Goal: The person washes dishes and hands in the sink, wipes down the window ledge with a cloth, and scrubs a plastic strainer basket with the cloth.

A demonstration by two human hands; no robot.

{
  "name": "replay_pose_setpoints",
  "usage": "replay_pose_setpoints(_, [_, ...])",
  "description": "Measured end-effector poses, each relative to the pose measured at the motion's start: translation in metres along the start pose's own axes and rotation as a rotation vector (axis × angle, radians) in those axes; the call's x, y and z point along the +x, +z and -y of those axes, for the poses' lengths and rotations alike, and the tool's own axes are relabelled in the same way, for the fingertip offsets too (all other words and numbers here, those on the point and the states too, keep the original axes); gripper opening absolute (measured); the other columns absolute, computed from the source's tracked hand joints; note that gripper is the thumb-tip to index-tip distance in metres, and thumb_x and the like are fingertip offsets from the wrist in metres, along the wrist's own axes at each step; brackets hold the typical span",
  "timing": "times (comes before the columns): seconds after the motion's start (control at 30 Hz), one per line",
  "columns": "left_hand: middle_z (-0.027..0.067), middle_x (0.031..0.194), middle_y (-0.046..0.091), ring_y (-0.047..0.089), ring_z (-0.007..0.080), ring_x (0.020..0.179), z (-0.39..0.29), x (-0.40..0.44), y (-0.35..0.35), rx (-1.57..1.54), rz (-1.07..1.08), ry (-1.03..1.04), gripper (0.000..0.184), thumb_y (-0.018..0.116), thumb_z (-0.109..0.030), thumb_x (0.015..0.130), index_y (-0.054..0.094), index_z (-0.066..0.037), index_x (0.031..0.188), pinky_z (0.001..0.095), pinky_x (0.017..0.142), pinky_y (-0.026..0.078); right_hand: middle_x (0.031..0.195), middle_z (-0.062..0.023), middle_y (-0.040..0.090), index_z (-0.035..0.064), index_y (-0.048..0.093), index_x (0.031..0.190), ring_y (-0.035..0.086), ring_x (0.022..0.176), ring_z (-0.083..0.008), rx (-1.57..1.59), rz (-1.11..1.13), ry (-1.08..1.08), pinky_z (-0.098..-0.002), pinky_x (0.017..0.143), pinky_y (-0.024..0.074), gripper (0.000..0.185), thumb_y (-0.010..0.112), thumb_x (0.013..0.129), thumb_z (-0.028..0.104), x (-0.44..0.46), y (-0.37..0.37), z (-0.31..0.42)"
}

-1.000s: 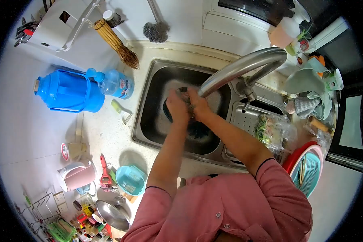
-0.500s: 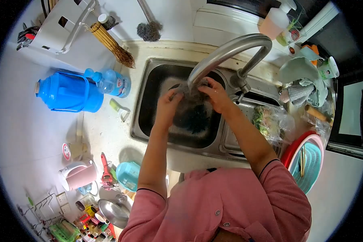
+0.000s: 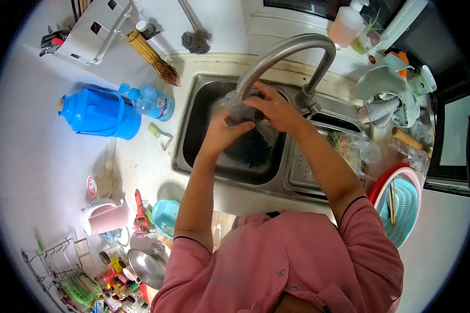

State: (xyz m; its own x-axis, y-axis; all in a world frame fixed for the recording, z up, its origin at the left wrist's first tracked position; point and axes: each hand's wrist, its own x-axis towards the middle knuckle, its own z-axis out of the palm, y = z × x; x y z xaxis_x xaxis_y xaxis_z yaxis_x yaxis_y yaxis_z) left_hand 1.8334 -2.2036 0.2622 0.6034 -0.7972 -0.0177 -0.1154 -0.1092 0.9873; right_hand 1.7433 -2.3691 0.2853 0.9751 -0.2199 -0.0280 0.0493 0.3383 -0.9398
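Worn on the head, the only camera peers forward and steeply down past the shirt (image 3: 277, 255) to the left hand (image 3: 222, 137) and right hand (image 3: 280, 112), both fairly near; its round, wide view reaches over the sink (image 3: 193, 156) beyond the back edge of the counter (image 3: 149, 163).

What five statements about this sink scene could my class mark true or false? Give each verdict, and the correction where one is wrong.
1. The left hand and the right hand are at a grey item below the tap. True.
2. The blue flask is inside the sink. False: the blue flask is outside the sink, on the left hand's side.
3. Sticks lie in the turquoise basket. True.
4. The sleeves are green. False: the sleeves are pink.
5. The right hand holds the straw brush. False: the straw brush is apart from both hands.
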Motion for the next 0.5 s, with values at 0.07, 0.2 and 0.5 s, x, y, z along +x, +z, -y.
replay_pose_setpoints(0.07, [0.0086, 0.098, 0.067, 0.064, 0.0181, 0.094, -0.012, -0.005, 0.009, -0.120, -0.070, -0.057, 0.039, 0.081, -0.015, 0.074, 0.066, -0.001, 0.107, 0.0317, 0.084, 0.050, 0.099, -0.0031, 0.062, 0.0045, 0.059, 0.115, 0.057, 0.091, -0.0114, -0.082, -0.029, -0.097, -0.0267, 0.081, 0.0466, 0.029, 0.063, 0.090, 0.019, 0.004, -0.003, -0.001])
replay_pose_setpoints(0.2, [0.0089, 0.096, 0.068, 0.064, 0.0181, 0.094, -0.004, -0.011, 0.011, 0.052, -0.170, -0.094, 0.039, 0.080, -0.013, 0.073, 0.066, -0.002, 0.108, 0.0325, 0.083, 0.049, 0.099, -0.0039, 0.062, 0.0046, 0.058, 0.118, 0.056, 0.092, -0.0116, 0.030, -0.149, -0.064, -0.0263, 0.082, 0.0460, 0.031, 0.063, 0.091, 0.019, 0.000, -0.008, 0.003])
replay_pose_setpoints(0.5, [0.0148, 0.105, 0.069, 0.065, 0.0215, 0.094, -0.013, -0.021, -0.009, 0.377, 0.128, -0.270, 0.046, 0.075, -0.013, 0.072, 0.063, -0.004, 0.116, 0.0320, 0.086, 0.048, 0.107, -0.0061, 0.064, 0.0042, 0.056, 0.126, 0.057, 0.091, -0.0128, 0.158, -0.262, -0.048, -0.0284, 0.082, 0.0483, 0.033, 0.058, 0.095, 0.014, -0.001, 0.001, 0.028])
